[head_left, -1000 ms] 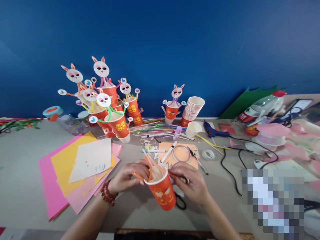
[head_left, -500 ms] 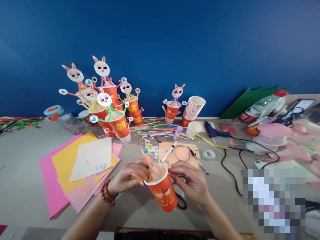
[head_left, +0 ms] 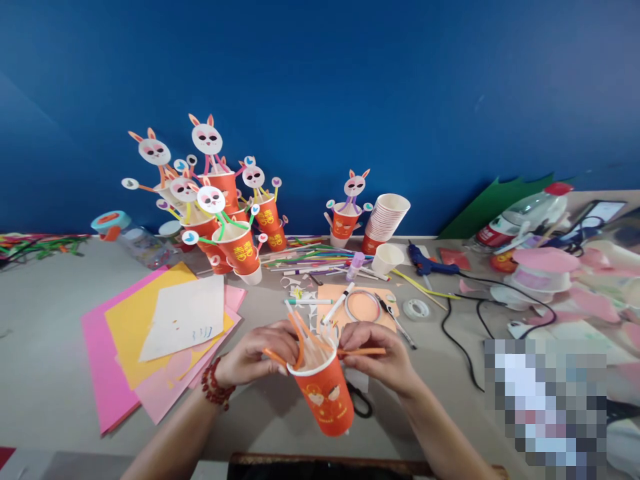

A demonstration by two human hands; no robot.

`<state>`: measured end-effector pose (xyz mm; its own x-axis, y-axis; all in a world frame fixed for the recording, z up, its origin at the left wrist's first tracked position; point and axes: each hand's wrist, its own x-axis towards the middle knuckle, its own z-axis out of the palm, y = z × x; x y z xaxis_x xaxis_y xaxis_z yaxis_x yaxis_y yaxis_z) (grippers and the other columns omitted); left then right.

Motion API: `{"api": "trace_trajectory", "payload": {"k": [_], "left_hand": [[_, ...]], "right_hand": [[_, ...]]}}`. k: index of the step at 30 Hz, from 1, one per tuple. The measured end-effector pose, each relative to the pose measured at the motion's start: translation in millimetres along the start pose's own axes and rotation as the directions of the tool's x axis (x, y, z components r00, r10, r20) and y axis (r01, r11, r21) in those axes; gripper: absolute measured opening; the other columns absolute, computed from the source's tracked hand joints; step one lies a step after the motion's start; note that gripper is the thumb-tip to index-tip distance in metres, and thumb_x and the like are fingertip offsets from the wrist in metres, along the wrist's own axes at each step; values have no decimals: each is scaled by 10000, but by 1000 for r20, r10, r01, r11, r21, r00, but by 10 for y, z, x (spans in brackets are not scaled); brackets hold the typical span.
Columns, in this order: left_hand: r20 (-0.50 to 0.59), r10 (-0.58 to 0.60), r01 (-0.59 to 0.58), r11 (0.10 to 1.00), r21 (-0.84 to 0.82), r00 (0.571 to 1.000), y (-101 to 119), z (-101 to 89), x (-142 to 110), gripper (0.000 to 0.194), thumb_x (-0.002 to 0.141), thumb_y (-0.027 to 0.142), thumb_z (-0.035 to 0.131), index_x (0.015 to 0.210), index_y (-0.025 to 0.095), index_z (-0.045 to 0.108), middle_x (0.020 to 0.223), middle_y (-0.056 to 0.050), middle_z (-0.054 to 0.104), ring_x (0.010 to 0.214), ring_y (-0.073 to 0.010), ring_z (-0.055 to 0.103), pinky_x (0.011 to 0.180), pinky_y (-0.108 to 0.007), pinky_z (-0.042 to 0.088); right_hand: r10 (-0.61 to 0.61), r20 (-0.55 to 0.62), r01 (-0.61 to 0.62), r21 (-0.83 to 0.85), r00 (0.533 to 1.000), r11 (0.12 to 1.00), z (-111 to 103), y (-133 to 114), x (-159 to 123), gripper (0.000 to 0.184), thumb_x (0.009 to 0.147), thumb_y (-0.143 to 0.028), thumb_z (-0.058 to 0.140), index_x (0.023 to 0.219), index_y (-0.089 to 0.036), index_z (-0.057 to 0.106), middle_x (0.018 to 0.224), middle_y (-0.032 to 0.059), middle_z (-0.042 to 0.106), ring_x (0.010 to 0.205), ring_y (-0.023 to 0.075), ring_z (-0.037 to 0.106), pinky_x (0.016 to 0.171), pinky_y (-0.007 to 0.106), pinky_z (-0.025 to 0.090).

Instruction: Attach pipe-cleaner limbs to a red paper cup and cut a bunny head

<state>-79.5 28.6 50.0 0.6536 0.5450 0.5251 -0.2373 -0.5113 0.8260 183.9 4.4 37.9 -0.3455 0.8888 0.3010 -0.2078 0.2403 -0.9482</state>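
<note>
Left hand [head_left: 254,359]: curled closed, your fingers gripping left orange strip [head_left: 276,357]
Right hand [head_left: 389,367]: your thumb and fingers pinching right orange strip [head_left: 367,351]
Red cup [head_left: 325,400]: tilted between your hands, rim just beside both

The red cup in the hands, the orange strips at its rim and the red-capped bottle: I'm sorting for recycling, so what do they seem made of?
Red cup: probably paper, with a smooth, printed outside and a thick white rim. Orange strips: some bendable material, as one's curve suggests; fuzzy stem or plastic, I can't tell. Bottle: likely clear, glossy plastic, see-through with bright highlights.
</note>
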Motion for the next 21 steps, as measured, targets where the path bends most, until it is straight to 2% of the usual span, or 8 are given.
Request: {"api": "trace_trajectory", "payload": {"k": [4, 6, 8, 10, 12, 14, 17, 21], "left_hand": [[-3, 8, -8, 1000, -4, 1000, 6, -1, 7, 144, 918, 279, 603, 933, 153, 671, 823, -108, 718, 832, -213, 679, 911, -476, 484], [0, 6, -6, 1000, -1, 1000, 1, -6, -1, 141, 912, 278, 611, 937, 153, 673, 827, -109, 720, 837, -216, 679, 918, -480, 480], [15, -4, 4, 1000, 3, 1000, -5, -15, -9, 150, 913, 289, 607, 949, 160, 675, 838, -112, 724, 857, -225, 678, 922, -486, 480], [40, -13, 13, 1000, 2, 999, -7, -28, -13, 163, 917, 307, 597, 964, 171, 674, 851, -115, 728, 882, -238, 678, 923, -492, 482], [64, -24, 24, 1000, 3, 998, -4, -43, -11, 170, 919, 318, 589, 971, 179, 673, 857, -118, 728, 897, -248, 677, 920, -494, 485], [74, -41, 40, 999, 13, 996, 6, -58, -6, 175, 920, 323, 584, 966, 181, 674, 855, -120, 724, 892, -248, 672, 923, -497, 485], [73, -46, 45, 999, 13, 996, 29, -75, -4, 182, 925, 317, 575, 986, 178, 677, 869, -124, 707, 906, -246, 659, 929, -498, 484], [23, -72, 72, 997, -5, 997, 47, -85, -29, 187, 912, 296, 601, 1031, 181, 688, 1016, -149, 652, 988, -252, 638, 871, -423, 521]], "right_hand": [[-93, -10, 92, -32, 996, 995, -1, -3, 24, 95, 786, -225, 772, 828, -199, 691, 793, 58, 698, 745, 188, 665, 674, 309, 559], [-147, -3, 146, -84, 989, 986, -16, -27, 38, 79, 791, -211, 765, 835, -212, 699, 867, 66, 699, 798, 195, 667, 711, 323, 561], [-172, 36, 175, -140, 985, 975, -40, -72, 60, 67, 800, -217, 758, 826, -216, 696, 1016, 91, 697, 852, 201, 667, 741, 340, 563], [-171, 127, 192, -177, 977, 965, -68, -131, 91, 60, 822, -230, 738, 818, -214, 681, 1098, 108, 699, 887, 209, 673, 765, 360, 564], [-171, 218, 213, -188, 961, 959, -91, -183, 127, 58, 839, -219, 720, 823, -211, 664, 1061, 107, 725, 901, 214, 684, 784, 371, 564], [-171, 254, 221, -181, 952, 958, -104, -215, 159, 61, 837, -188, 718, 839, -208, 661, 1002, 99, 741, 911, 215, 696, 790, 367, 567], [-169, 259, 213, -152, 951, 965, -107, -224, 185, 97, 820, -139, 732, 864, -203, 673, 981, 94, 743, 900, 206, 707, 778, 344, 574], [-133, 247, 162, -103, 960, 981, -95, -196, 186, 115, 815, -168, 748, 907, -197, 685, 934, 93, 741, 874, 206, 704, 769, 343, 573]]}}
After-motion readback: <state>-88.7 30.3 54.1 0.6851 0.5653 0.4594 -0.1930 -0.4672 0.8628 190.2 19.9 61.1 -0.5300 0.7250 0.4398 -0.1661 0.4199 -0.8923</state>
